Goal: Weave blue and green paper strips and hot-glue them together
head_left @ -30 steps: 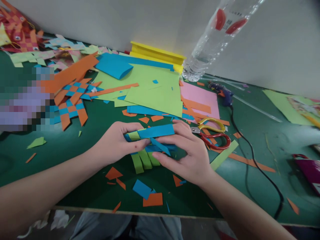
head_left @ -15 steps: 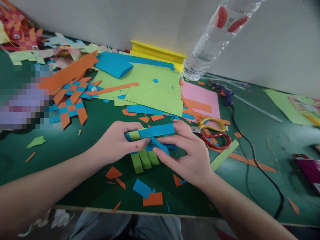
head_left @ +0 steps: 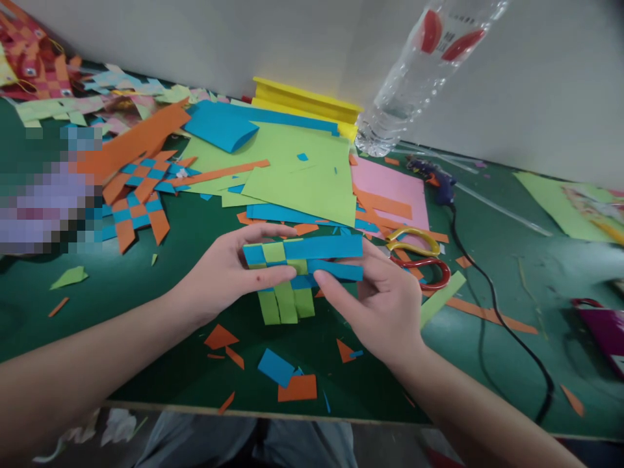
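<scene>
I hold a small weave of blue and green paper strips above the green table. My left hand pinches its left end, thumb on top and fingers behind. Closed on the blue strips at the weave's right side is my right hand, thumb on the front. Three green strips hang down below the weave. Two blue strips run across it to the right.
Sheets of green, blue, pink and orange paper lie behind the hands. Scissors with yellow and red handles sit just right of them. A clear bottle, a glue gun with black cable and a woven orange-blue piece are nearby.
The weave has been lifted and turned to face me. My right hand has shifted right along the blue strips, and they now lie flat and parallel.
</scene>
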Tool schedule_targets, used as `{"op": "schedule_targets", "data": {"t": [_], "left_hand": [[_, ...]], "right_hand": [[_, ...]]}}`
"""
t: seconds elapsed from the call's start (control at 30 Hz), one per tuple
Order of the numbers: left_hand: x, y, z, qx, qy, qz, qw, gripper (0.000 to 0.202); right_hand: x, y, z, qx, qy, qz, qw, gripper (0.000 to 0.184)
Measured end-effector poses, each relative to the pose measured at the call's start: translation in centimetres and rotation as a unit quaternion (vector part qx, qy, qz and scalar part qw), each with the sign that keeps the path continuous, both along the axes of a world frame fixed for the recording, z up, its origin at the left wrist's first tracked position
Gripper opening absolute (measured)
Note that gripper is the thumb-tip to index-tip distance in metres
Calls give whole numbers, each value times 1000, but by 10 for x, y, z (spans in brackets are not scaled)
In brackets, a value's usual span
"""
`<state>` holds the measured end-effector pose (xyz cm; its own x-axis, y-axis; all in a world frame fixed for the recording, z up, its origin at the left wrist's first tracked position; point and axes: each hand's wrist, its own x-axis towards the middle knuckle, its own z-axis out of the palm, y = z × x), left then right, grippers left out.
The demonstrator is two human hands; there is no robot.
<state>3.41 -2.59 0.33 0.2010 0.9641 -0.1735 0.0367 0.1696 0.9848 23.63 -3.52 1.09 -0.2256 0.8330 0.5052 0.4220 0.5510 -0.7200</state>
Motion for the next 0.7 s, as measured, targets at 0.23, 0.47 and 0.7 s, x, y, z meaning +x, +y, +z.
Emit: {"op": "schedule_targets", "data": {"t": [0.23, 0.47, 0.7], "left_hand": [[1, -4, -7, -30, -83, -52, 995, 18], [1, -4, -7, -34, -52, -44, 997, 28], [0, -4, -5, -18, -62, -28, 997, 18]], "right_hand": [[-1, -1, 0, -48, 32, 12, 998, 9], [-2, 0, 0, -65, 21, 30, 997, 12], [-1, -1, 0, -71, 36, 45, 996, 8]]}}
